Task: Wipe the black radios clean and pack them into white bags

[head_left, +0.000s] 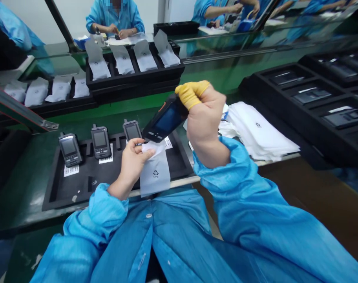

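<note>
My right hand (pixel 204 106), with yellow finger cots on some fingers, grips a dark handheld radio (pixel 167 120) by its upper end. The radio tilts down to the left, screen facing me. Its lower end is at the mouth of a white plastic bag (pixel 155 173) printed with a recycling mark and "CPE". My left hand (pixel 133 163) pinches the bag's top edge between thumb and fingers. Behind it, another radio (pixel 132 129) stands in the black foam tray (pixel 117 177). Two more, a radio (pixel 69 149) and a radio (pixel 101 141), sit to its left with barcode labels beside them.
A stack of white bags (pixel 261 131) lies at right. Beyond it, black foam trays (pixel 285 100) hold several devices. At the back, a tray (pixel 137 76) and a lower tray at left hold bagged items. People in blue work across a glass partition (pixel 240 41).
</note>
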### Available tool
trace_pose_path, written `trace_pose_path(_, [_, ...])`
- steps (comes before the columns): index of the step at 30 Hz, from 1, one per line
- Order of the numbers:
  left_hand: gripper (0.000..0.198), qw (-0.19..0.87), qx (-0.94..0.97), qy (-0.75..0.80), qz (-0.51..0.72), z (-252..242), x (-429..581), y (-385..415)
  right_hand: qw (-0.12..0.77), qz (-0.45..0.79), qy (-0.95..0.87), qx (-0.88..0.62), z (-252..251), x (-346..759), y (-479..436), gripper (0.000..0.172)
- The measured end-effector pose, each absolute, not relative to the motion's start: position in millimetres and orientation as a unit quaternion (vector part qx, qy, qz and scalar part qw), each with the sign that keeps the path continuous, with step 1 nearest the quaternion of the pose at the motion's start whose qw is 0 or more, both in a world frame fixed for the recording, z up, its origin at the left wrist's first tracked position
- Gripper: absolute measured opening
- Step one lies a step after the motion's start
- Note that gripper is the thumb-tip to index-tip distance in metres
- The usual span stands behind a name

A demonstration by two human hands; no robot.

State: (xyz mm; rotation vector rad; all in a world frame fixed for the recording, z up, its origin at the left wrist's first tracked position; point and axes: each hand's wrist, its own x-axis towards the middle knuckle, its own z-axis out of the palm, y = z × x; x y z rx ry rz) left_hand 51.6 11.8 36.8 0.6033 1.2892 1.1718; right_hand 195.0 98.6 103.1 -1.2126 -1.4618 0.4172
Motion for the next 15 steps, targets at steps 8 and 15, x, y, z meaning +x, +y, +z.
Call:
trace_pose_path(8, [0.048,0.579,0.26,0.553,0.54,38.0,46.7,4.8,0.507,0.207,-0.65,-0.527,84.3,200.3,90.4,0.035])
trace_pose_path(15, [0.056,0.602,0.264,0.524,0.541,37.5,52.1,5.2,0.503,0.295,-0.63,-0.513,89.9,194.3,96.4,0.035])
